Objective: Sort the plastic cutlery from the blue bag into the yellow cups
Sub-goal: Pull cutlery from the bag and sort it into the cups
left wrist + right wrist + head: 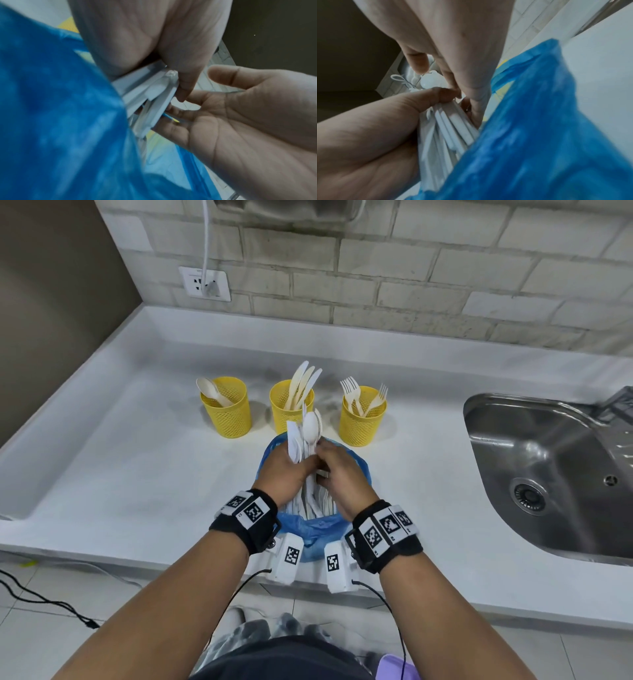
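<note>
cups (292,405) in a row behind bag (313,529) | sink (548,470) right | all on counter (120,460)

Three yellow mesh cups (227,408) hold cream cutlery (302,386). The bag (310,529) is blue, its cutlery (310,428) white. The counter (120,460) looks white, perhaps faintly speckled; the wrist bands (245,520) are black-and-white checked.
</note>
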The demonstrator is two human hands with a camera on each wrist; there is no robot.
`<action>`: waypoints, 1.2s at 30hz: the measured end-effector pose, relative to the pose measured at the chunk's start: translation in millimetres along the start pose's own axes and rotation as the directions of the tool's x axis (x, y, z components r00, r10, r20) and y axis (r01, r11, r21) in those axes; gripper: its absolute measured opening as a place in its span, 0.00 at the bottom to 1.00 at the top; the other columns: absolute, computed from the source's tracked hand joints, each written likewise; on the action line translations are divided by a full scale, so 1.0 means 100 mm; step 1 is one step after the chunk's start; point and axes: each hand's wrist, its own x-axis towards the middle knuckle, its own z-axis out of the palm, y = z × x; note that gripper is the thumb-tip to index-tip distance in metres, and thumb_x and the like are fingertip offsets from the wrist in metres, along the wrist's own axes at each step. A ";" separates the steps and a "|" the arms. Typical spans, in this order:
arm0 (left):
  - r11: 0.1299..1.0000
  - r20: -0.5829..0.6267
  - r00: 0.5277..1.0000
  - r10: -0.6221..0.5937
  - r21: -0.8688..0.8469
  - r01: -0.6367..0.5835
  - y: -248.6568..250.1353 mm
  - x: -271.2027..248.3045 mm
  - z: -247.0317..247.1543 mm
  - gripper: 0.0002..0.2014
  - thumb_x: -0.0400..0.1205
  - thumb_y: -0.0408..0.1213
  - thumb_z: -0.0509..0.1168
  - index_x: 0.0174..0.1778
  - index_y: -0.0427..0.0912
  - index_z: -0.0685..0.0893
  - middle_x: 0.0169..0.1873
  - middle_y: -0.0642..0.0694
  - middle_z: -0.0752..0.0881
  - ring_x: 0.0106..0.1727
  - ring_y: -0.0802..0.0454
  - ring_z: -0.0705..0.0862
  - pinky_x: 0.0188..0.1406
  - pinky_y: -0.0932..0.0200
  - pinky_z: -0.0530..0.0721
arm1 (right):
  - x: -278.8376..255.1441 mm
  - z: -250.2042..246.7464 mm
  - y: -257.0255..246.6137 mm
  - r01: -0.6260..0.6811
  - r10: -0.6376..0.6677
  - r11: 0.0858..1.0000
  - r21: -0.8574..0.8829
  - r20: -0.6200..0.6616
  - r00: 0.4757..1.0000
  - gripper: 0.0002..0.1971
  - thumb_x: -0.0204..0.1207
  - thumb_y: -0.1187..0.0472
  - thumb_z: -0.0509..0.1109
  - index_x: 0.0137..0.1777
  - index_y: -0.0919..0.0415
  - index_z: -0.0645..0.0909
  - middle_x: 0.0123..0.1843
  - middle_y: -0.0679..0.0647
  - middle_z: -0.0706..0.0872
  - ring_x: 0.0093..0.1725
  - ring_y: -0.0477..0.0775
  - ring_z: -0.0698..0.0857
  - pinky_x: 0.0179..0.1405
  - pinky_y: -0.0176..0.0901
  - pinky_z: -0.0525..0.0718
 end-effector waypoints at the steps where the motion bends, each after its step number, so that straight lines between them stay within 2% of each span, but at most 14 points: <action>1: 1.000 0.002 1.000 0.011 -0.013 -0.011 0.01 0.01 -0.02 0.09 0.81 0.36 0.72 0.56 0.49 0.90 0.49 0.49 0.94 0.51 0.55 0.92 0.51 0.55 0.88 | -0.03 -0.02 0.00 -0.003 0.003 1.000 -0.003 -0.011 1.000 0.14 0.81 0.60 0.62 0.56 0.45 0.87 0.59 0.55 0.90 0.61 0.57 0.88 0.63 0.53 0.84; 3: 0.998 -0.001 1.000 0.009 -0.069 -0.010 0.05 0.01 -0.07 0.09 0.81 0.39 0.73 0.54 0.40 0.90 0.47 0.41 0.94 0.51 0.41 0.92 0.55 0.42 0.89 | -0.12 -0.05 0.02 0.001 -0.001 0.999 -0.050 -0.012 1.000 0.17 0.80 0.69 0.63 0.57 0.44 0.82 0.53 0.50 0.86 0.52 0.53 0.85 0.55 0.49 0.82; 4: 0.994 -0.011 1.000 0.008 -0.106 -0.009 0.07 0.02 -0.10 0.10 0.81 0.39 0.73 0.52 0.36 0.89 0.45 0.38 0.93 0.49 0.36 0.92 0.54 0.39 0.89 | -0.16 -0.07 0.05 0.005 -0.004 0.994 -0.112 0.009 1.000 0.21 0.77 0.68 0.65 0.65 0.45 0.80 0.56 0.49 0.85 0.51 0.51 0.85 0.55 0.46 0.82; 6: 0.984 -0.031 0.999 0.033 -0.175 -0.038 0.15 0.03 -0.13 0.09 0.83 0.34 0.73 0.50 0.30 0.87 0.39 0.38 0.91 0.41 0.38 0.90 0.49 0.43 0.88 | -0.21 -0.08 0.13 -0.005 0.025 0.966 -0.259 0.076 0.997 0.34 0.74 0.63 0.71 0.81 0.50 0.70 0.62 0.47 0.84 0.55 0.42 0.86 0.57 0.37 0.83; 9: 0.964 -0.028 0.996 0.083 -0.251 -0.087 0.32 0.03 -0.12 0.12 0.85 0.31 0.72 0.52 0.23 0.83 0.38 0.36 0.87 0.40 0.43 0.86 0.47 0.46 0.86 | -0.22 0.00 0.18 0.035 0.016 0.939 -0.342 0.143 0.990 0.35 0.74 0.59 0.78 0.80 0.52 0.69 0.61 0.42 0.86 0.56 0.31 0.85 0.61 0.34 0.82; 12: 0.947 -0.007 0.994 0.110 -0.304 -0.107 0.45 0.03 -0.10 0.12 0.84 0.30 0.73 0.55 0.24 0.82 0.39 0.35 0.88 0.42 0.42 0.88 0.48 0.45 0.89 | -0.19 0.07 0.15 0.084 -0.040 0.939 -0.334 0.137 0.990 0.35 0.72 0.58 0.82 0.78 0.51 0.72 0.66 0.45 0.88 0.64 0.39 0.87 0.68 0.38 0.82; 15: 0.948 -0.001 0.992 0.125 -0.296 -0.120 0.50 0.02 -0.11 0.13 0.83 0.30 0.74 0.57 0.24 0.82 0.40 0.37 0.89 0.42 0.46 0.90 0.47 0.49 0.90 | -0.12 0.10 0.13 0.094 -0.061 0.951 -0.296 0.121 0.991 0.35 0.72 0.61 0.82 0.78 0.51 0.72 0.64 0.46 0.90 0.64 0.42 0.88 0.68 0.40 0.84; 17: 0.951 0.004 0.991 0.134 -0.281 -0.127 0.49 0.00 -0.12 0.13 0.83 0.29 0.74 0.57 0.24 0.82 0.41 0.36 0.89 0.42 0.49 0.90 0.46 0.54 0.89 | -0.08 0.12 0.13 0.090 -0.061 0.963 -0.254 0.120 0.991 0.30 0.71 0.62 0.79 0.73 0.52 0.76 0.57 0.54 0.92 0.57 0.53 0.92 0.63 0.54 0.89; 19: 0.947 0.009 0.992 0.126 -0.299 -0.118 0.46 -0.01 -0.12 0.13 0.82 0.28 0.75 0.57 0.25 0.82 0.42 0.36 0.89 0.44 0.47 0.90 0.49 0.48 0.90 | -0.06 0.13 0.17 0.076 -0.052 0.973 -0.218 0.113 0.992 0.26 0.69 0.63 0.75 0.68 0.55 0.77 0.49 0.64 0.91 0.42 0.59 0.91 0.47 0.60 0.91; 21: 0.942 0.000 0.994 0.108 -0.319 -0.102 0.42 -0.03 -0.12 0.12 0.81 0.29 0.76 0.56 0.28 0.84 0.43 0.36 0.90 0.47 0.43 0.90 0.57 0.39 0.90 | -0.04 0.16 0.20 0.063 -0.046 0.970 -0.234 0.078 0.996 0.30 0.68 0.62 0.74 0.72 0.54 0.75 0.49 0.60 0.91 0.41 0.53 0.90 0.43 0.53 0.88; 25: 0.947 0.005 0.995 0.103 -0.308 -0.097 0.36 -0.05 -0.13 0.06 0.82 0.31 0.75 0.52 0.35 0.88 0.43 0.37 0.92 0.48 0.41 0.91 0.60 0.37 0.89 | -0.05 0.19 0.25 0.063 -0.054 0.974 -0.219 0.043 0.998 0.39 0.68 0.61 0.79 0.80 0.51 0.70 0.66 0.48 0.89 0.65 0.45 0.88 0.72 0.56 0.85; 30: 0.930 0.007 0.997 0.079 -0.360 -0.071 0.33 -0.03 -0.14 0.12 0.84 0.29 0.72 0.58 0.25 0.83 0.44 0.35 0.91 0.50 0.37 0.90 0.62 0.35 0.88 | -0.07 0.27 0.26 0.050 -0.055 0.986 -0.159 -0.027 0.998 0.40 0.69 0.52 0.79 0.80 0.41 0.66 0.74 0.46 0.84 0.74 0.46 0.83 0.78 0.60 0.79; 32: 0.924 -0.005 0.998 0.069 -0.377 -0.066 0.32 -0.03 -0.14 0.14 0.82 0.31 0.73 0.59 0.25 0.82 0.45 0.34 0.90 0.51 0.38 0.90 0.63 0.33 0.87 | -0.06 0.29 0.28 0.030 -0.034 0.997 -0.069 -0.047 0.998 0.38 0.71 0.54 0.73 0.82 0.41 0.65 0.75 0.47 0.83 0.74 0.48 0.83 0.77 0.59 0.79; 36: 0.912 -0.058 0.997 0.042 -0.406 -0.062 0.25 0.01 -0.14 0.07 0.83 0.29 0.72 0.55 0.32 0.84 0.44 0.37 0.90 0.50 0.40 0.90 0.59 0.37 0.88 | -0.07 0.28 0.33 -0.084 0.087 0.996 0.025 -0.129 0.988 0.40 0.64 0.62 0.61 0.83 0.49 0.69 0.64 0.53 0.87 0.60 0.51 0.87 0.57 0.48 0.86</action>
